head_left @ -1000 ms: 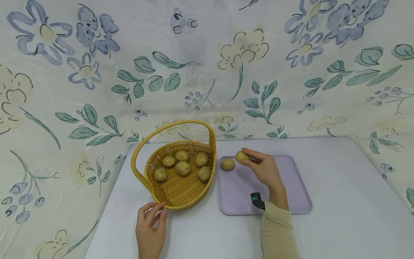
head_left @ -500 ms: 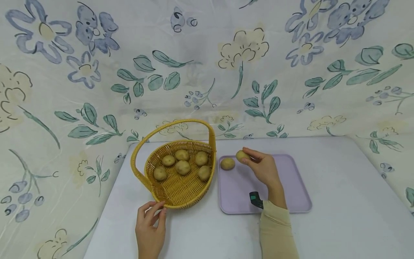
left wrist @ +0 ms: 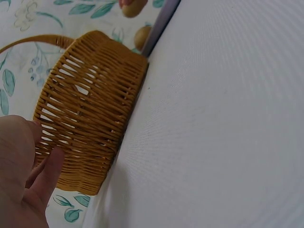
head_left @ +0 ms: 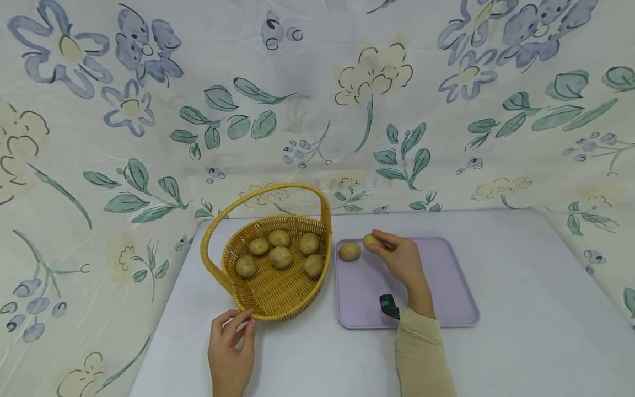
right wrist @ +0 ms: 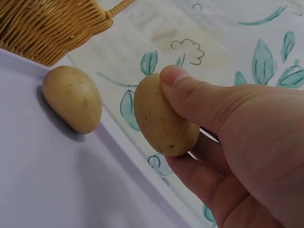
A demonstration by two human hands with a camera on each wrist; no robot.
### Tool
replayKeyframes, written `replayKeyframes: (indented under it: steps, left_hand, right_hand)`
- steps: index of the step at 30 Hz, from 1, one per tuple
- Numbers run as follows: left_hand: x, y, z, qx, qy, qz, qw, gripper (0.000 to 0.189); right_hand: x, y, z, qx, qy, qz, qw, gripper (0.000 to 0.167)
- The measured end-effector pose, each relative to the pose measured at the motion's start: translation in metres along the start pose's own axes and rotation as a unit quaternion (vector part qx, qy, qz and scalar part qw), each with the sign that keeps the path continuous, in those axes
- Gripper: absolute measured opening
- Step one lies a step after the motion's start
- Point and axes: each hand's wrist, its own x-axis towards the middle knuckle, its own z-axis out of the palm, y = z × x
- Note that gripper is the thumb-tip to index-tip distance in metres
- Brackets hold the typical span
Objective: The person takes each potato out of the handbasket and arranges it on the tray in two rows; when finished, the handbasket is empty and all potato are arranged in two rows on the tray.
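My right hand (head_left: pixel 401 260) pinches a potato (right wrist: pixel 164 116) between thumb and fingers. It holds this potato over the far left part of a lilac tray (head_left: pixel 367 309), apart from the tray's surface in the right wrist view. A second potato (head_left: pixel 349 251) lies in the tray's far left corner. Left of the tray stands a yellow wicker basket (head_left: pixel 278 295) with an arched handle. Several potatoes (head_left: pixel 281 257) rest inside it. At the basket's near rim, my left hand (head_left: pixel 231 347) grips the edge, with the thumb on the outer wall and the fingertips over the rim.
Both basket and tray stand on a white table (head_left: pixel 307 358). Behind rises a floral cloth backdrop (head_left: pixel 317 110). The basket handle (head_left: pixel 263 190) arches high over the basket's far left side. A dark wrist device (head_left: pixel 389 306) sits at my right sleeve.
My right hand has sunk slightly with the potato, and its forearm has shifted a little left. The left hand and the basket have stayed in place.
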Motion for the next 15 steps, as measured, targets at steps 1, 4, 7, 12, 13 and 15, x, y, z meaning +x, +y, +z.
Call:
replayKeyframes:
  steps: [1,4,7,12,13,15]
  left_hand:
    - [0.0000,0.0001,0.0000,0.001,0.000,0.001,1.0000,0.023]
    - [0.0000,0.0003,-0.0001,0.000,0.001,0.003,1.0000,0.023]
    - [-0.0002,0.0003,-0.0002,-0.004,0.001,0.003,1.0000,0.023]
    - [-0.0003,0.0008,-0.0005,-0.007,-0.001,0.002,1.0000,0.024]
    - [-0.0002,0.0010,-0.0006,-0.007,-0.001,0.001,1.0000,0.024]
    - [0.0001,0.0016,-0.0007,-0.004,-0.002,-0.001,1.0000,0.023]
  right_hand:
    - [0.0001,0.0005,0.0006,-0.005,-0.001,0.001,1.0000,0.044]
    - [0.0004,0.0012,0.0022,-0.014,0.000,0.007,0.9999,0.044]
    - [0.0007,0.0027,0.0038,-0.021,-0.002,0.013,0.9997,0.045]
    - [0.0028,0.0072,0.0074,-0.038,-0.001,0.016,0.9992,0.045]
    - [0.0031,0.0083,0.0082,-0.043,0.000,0.017,0.9989,0.045]
    - [0.0037,0.0099,0.0097,-0.047,0.001,0.020,0.9987,0.045]
